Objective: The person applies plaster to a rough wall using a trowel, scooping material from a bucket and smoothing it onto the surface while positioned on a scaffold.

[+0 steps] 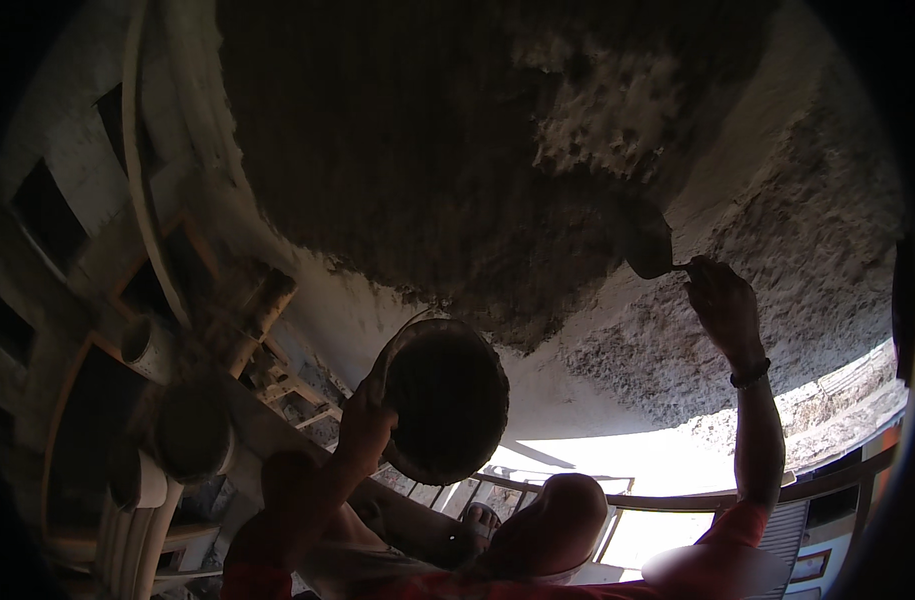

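My left hand (365,430) grips the rim of a round bucket (503,400), tilted so that its dark opening faces up toward me. Its contents look like dark mortar, though shadow hides detail. Out to the right, my right hand (722,308) is closed around the handle of a trowel (647,243). The trowel's dark blade lies over the lower right edge of a large patch of dark, wet-looking plaster (407,150), seemingly against the surface. A paler, rough patch (607,110) shows within the dark plaster. A dark band circles my right wrist.
Rough grey wall (777,250) continues right of the trowel. Below runs a railing (827,480) beside a sunlit strip. At left are a long pale pipe (142,170), thick pipes (142,540), wooden pieces (267,310) and dark openings. My knee (567,515) shows at the lower edge.
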The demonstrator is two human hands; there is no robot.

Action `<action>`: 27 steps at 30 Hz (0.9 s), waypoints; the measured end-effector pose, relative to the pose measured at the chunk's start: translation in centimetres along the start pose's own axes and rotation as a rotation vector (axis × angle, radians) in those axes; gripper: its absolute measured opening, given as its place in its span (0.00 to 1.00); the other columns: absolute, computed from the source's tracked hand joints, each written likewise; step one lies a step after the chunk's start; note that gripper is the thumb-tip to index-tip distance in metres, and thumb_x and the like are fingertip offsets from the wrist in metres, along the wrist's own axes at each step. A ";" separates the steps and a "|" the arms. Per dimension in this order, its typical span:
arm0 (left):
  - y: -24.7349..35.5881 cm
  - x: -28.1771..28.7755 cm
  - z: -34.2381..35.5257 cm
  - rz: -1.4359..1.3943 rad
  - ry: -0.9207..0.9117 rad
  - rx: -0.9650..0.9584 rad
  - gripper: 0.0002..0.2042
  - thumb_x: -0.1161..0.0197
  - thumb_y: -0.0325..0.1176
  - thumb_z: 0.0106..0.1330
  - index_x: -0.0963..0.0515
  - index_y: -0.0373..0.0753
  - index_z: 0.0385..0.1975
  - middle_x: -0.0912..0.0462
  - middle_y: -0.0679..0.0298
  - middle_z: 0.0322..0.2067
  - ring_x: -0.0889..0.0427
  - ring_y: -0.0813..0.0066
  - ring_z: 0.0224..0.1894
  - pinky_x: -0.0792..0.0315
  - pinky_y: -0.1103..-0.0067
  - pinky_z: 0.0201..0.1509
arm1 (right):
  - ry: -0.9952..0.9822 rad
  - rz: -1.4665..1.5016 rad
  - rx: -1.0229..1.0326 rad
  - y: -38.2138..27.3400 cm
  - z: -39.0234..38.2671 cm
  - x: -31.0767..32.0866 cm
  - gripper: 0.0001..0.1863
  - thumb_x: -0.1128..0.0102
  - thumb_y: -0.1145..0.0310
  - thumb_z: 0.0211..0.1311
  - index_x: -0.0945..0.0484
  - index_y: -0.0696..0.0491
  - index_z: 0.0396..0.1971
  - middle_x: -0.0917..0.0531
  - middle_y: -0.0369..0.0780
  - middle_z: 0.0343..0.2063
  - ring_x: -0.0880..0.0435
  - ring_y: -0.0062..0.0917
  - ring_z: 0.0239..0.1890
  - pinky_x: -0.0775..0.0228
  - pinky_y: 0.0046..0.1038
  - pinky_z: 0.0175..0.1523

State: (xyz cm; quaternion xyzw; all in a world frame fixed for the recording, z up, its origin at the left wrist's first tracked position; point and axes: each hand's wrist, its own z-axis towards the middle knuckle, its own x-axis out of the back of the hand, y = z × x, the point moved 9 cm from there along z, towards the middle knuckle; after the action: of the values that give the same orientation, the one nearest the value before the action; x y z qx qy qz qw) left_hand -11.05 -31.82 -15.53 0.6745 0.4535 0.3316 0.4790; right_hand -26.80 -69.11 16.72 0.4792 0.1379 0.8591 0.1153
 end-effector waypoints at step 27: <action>-0.9 0.5 0.3 -0.053 0.104 -0.157 0.32 0.43 0.17 0.47 0.29 0.35 0.60 0.21 0.61 0.36 0.23 0.71 0.32 0.28 0.74 0.36 | -1.446 1.256 -0.418 -19.2 -6.0 -14.7 0.19 0.45 0.55 0.70 0.23 0.57 0.45 0.20 0.38 0.27 0.19 0.22 0.26 0.24 0.27 0.32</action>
State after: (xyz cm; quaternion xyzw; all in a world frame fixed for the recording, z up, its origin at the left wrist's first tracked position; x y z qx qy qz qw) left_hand -10.83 -31.34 -16.47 0.6045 0.4682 0.3879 0.5147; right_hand -23.14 -56.77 -4.58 0.8462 -0.4009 0.2705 -0.2238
